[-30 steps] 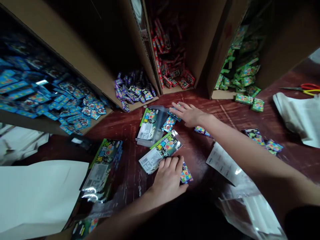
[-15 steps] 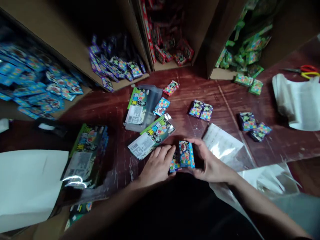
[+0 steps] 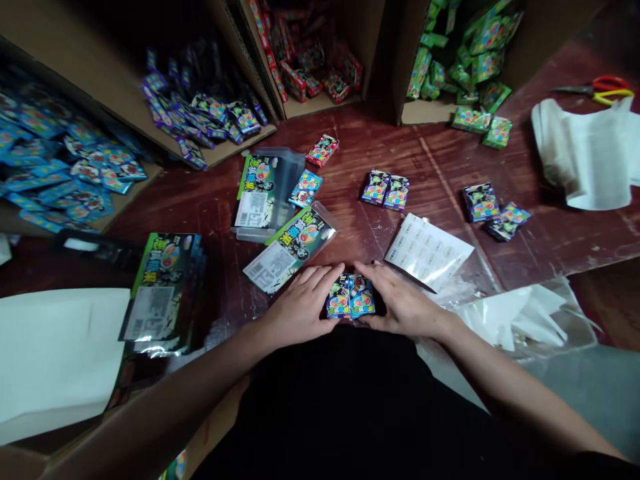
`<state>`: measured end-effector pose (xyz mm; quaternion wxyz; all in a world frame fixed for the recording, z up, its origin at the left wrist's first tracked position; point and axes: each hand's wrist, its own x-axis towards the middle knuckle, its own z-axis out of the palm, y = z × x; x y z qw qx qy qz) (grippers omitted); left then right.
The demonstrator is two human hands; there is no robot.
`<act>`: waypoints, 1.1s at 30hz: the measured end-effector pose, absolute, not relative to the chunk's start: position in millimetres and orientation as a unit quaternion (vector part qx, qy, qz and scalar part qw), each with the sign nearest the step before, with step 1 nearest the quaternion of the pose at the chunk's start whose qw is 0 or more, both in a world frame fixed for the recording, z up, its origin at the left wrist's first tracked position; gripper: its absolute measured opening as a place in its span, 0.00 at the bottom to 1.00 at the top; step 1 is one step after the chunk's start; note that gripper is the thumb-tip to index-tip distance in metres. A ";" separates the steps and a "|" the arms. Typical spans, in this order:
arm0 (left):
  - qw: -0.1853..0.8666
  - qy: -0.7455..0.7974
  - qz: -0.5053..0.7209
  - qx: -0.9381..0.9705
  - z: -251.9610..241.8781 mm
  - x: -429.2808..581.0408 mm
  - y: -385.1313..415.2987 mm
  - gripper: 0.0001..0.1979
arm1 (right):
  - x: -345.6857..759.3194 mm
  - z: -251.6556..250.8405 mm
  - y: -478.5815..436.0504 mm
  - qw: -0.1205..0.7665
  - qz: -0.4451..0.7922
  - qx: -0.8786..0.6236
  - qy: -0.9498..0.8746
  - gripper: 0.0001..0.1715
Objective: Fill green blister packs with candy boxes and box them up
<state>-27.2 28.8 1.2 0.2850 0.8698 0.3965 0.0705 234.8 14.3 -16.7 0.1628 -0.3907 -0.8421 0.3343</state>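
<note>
Two small printed candy boxes lie side by side at the table's near edge, a purple box (image 3: 339, 297) on the left and a blue box (image 3: 362, 297) on the right. My left hand (image 3: 304, 303) grips the purple one from its outer side, thumb below and fingers above. On the other side, my right hand (image 3: 400, 300) holds the blue box between thumb and fingers. Their inner sides appear to touch. Just beyond my left hand lies a printed bag with a barcode label (image 3: 290, 250). A sheet of small stickers (image 3: 425, 250) is beyond my right hand.
Open cartons hold blue boxes (image 3: 80, 173), purple boxes (image 3: 210, 120), red boxes (image 3: 310, 73) and green boxes (image 3: 480, 60). Loose purple boxes (image 3: 385, 189) and a red box (image 3: 323, 151) lie on the table. Packed bags (image 3: 165, 287) are stacked left; scissors (image 3: 600, 90) lie far right.
My right hand has brought the blue box left, against the purple one, and it now lies level with it. The whole view has shifted slightly.
</note>
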 end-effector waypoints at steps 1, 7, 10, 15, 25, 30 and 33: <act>0.287 0.397 0.072 0.869 1.1 -26.9 28.9 0.45 | 233.9 -17.5 15.2 0.160 0.331 -0.389 -0.845 0.61; 0.293 0.410 0.073 0.861 2.8 -26.8 28.1 0.50 | 227.3 -20.2 15.8 0.172 0.316 -0.373 -0.855 0.65; 0.291 0.411 0.068 0.861 2.9 -26.0 27.9 0.50 | 222.0 -20.1 15.4 0.187 0.308 -0.382 -0.851 0.61; 0.277 0.411 0.054 0.867 5.9 -24.6 25.1 0.48 | 215.3 -21.7 16.5 0.191 0.298 -0.389 -0.850 0.62; 0.092 0.545 0.158 0.818 47.3 -45.3 85.5 0.40 | 212.1 13.5 0.1 0.365 0.382 -0.404 -0.747 0.60; 0.116 0.561 0.080 0.816 22.8 -35.0 78.5 0.41 | 220.1 41.8 16.4 0.415 0.305 -0.409 -0.753 0.58; 0.140 0.522 0.124 0.832 29.5 -41.8 55.4 0.48 | 238.9 43.8 35.0 0.405 0.172 -0.447 -0.779 0.55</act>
